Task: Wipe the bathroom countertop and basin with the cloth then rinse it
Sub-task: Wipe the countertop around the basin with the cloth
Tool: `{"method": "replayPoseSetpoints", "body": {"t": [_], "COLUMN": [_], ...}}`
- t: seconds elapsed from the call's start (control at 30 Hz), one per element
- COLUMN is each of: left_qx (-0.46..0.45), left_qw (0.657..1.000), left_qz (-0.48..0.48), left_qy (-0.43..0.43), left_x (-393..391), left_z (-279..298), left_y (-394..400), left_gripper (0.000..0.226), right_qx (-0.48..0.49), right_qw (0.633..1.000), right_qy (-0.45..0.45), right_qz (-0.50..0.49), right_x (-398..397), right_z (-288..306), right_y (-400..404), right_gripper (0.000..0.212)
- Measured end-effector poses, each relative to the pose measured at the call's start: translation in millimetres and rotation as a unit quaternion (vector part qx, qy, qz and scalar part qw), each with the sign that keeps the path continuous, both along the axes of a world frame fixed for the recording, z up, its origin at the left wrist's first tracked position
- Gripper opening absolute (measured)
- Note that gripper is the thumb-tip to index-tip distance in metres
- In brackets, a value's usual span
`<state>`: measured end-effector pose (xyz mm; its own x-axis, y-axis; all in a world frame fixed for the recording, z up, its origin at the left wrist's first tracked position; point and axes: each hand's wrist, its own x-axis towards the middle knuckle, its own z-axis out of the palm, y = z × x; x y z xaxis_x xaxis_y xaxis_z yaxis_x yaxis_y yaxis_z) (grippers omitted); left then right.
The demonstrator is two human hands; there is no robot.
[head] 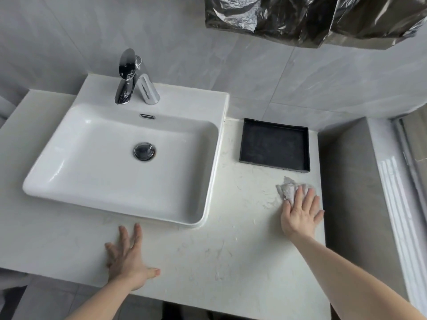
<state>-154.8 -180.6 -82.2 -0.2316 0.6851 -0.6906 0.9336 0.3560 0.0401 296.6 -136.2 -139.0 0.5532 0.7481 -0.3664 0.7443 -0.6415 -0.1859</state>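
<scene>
- Countertop first: the pale, veined desk (196,255) ran the full width of my view, with wet streaks and small flecks showing on its right part near the cloth.
- Next in size, the white basin (111,188) sat on the desk's left half, looking dry and untouched, its drain plug (144,151) down in the middle and the chrome faucet (126,77) behind it, with no water running that I could see.
- A black tray (275,163) lay against the wall on the right, just beyond the cloth.
- My left hand (129,262) rested flat on the desk's front edge, fingers spread and straight, holding nothing.
- My right hand (300,215) lay palm down with straight fingers, pressing the cloth to the desk near the right edge.
- Smallest, the crumpled grey-white cloth (288,189) was bunched partly under those fingertips, between the tray and the desk's right rim.
- I judged the job early: only the right part of the desk looked wiped, with basin and rinse to come.
- Risks as I saw them: a flat palm has weak hold, so the bunched cloth could slip free or slide over the right edge; a forward stroke could nudge the tray; a wadded cloth might smear the flecks instead of lifting them.
- I could read no brand, label or writing on anything.
</scene>
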Motion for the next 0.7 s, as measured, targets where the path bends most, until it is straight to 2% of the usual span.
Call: {"method": "replayPoseSetpoints", "body": {"t": [0.1,0.3,0.37,0.47,0.53,0.7], "left_qx": [0.0,0.0,0.004,0.013,0.014,0.013], "left_qw": [1.0,1.0,1.0,0.999,0.999,0.999], "left_qz": [-0.005,-0.012,-0.013,-0.021,-0.025,-0.025], "left_qy": [0.006,0.015,0.016,0.022,0.024,0.018], "left_x": [0,-3,-4,-6,-7,-8], "left_z": [0,-5,-8,-10,-10,-8], "left_y": [0,0,0,-1,-1,-2], "left_gripper": [0.147,0.147,0.147,0.148,0.149,0.148], "right_qx": [0.013,0.037,0.032,0.054,0.063,0.044], "right_qw": [1.0,0.977,0.964,0.949,0.955,0.991], "right_qy": [0.018,0.066,0.059,0.054,0.04,-0.016], "right_qz": [-0.001,0.201,0.259,0.307,0.289,0.121], "right_x": [-47,-166,-181,-157,-125,-32], "right_z": [0,-1,-2,-3,-5,-6], "right_y": [13,22,18,8,-1,-32], "right_gripper": [0.069,0.07,0.068,0.064,0.063,0.064]}}
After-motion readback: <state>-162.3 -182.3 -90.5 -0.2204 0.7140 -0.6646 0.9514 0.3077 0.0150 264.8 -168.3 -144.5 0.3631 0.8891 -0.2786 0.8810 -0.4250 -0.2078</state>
